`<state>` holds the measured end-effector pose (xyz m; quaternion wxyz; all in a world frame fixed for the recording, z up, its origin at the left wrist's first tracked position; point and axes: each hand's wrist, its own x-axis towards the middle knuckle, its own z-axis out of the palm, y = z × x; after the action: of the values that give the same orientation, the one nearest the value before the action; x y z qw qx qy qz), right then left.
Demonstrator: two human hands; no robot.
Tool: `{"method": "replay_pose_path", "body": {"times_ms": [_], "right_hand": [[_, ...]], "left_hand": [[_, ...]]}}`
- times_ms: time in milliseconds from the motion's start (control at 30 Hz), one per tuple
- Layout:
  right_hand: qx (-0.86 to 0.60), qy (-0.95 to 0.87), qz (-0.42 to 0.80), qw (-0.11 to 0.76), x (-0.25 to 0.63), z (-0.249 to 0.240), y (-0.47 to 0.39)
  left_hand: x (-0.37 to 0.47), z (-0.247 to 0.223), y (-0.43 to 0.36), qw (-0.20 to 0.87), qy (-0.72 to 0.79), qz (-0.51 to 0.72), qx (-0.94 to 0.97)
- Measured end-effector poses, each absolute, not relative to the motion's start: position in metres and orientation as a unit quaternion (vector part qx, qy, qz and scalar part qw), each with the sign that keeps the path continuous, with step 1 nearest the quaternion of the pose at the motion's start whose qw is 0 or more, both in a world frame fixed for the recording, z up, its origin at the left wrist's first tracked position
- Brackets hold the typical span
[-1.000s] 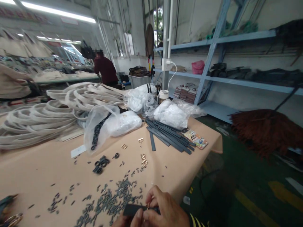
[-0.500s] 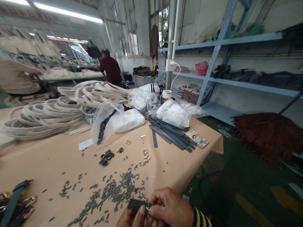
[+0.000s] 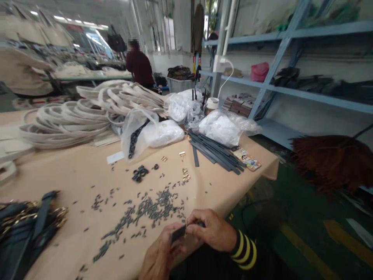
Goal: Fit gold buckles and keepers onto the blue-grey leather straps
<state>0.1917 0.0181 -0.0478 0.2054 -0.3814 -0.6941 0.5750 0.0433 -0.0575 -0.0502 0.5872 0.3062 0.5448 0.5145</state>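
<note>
At the table's near edge, my left hand [image 3: 161,249] pinches a short dark grey strap [image 3: 178,233]. Facing it, my right hand [image 3: 214,230] is closed on the strap's other end, where a small gold-coloured metal buckle [image 3: 185,229] shows between the two hands. A dark end also shows by the right fingers; how it passes through the metal is hidden. Just beyond the hands, many small dark pieces [image 3: 157,206] lie scattered over the table. Gold buckles [image 3: 185,175] and a small heap of dark loops [image 3: 140,173] rest farther back.
Dark straps with gold fittings [image 3: 26,229] are piled at left. Behind lie coiled pale straps [image 3: 67,120], plastic bags [image 3: 220,127], long dark strips [image 3: 214,149] and a patterned phone case [image 3: 247,158]. Blue shelving [image 3: 279,62] stands right. Two people [image 3: 140,64] are in the background.
The view has tilted down, showing more of the pile at left. Both hands now appear higher in the picture, and the strap between them has turned to a steeper slant.
</note>
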Motion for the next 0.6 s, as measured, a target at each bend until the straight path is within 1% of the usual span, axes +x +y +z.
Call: {"method": "replay_pose_path", "body": {"times_ms": [133,300,400,500,600], "right_hand": [[-0.322,-0.685,0.63,0.176,0.193,-0.043,0.017],[-0.309,-0.673,0.663,0.11,0.191,-0.042,0.019],[-0.306,-0.656,0.684,0.089,0.191,-0.049,0.023],[-0.301,-0.637,0.707,0.072,0.192,-0.054,0.029],[-0.272,-0.633,0.721,0.068,0.193,-0.051,0.035]], "left_hand": [[0.041,-0.048,-0.058,0.664,0.456,0.498,0.321],[0.033,-0.059,-0.056,0.737,0.37,0.47,0.316],[0.028,-0.06,-0.052,0.754,0.355,0.453,0.316],[0.024,-0.058,-0.045,0.715,0.406,0.459,0.337],[0.021,-0.056,-0.038,0.615,0.501,0.463,0.395]]}}
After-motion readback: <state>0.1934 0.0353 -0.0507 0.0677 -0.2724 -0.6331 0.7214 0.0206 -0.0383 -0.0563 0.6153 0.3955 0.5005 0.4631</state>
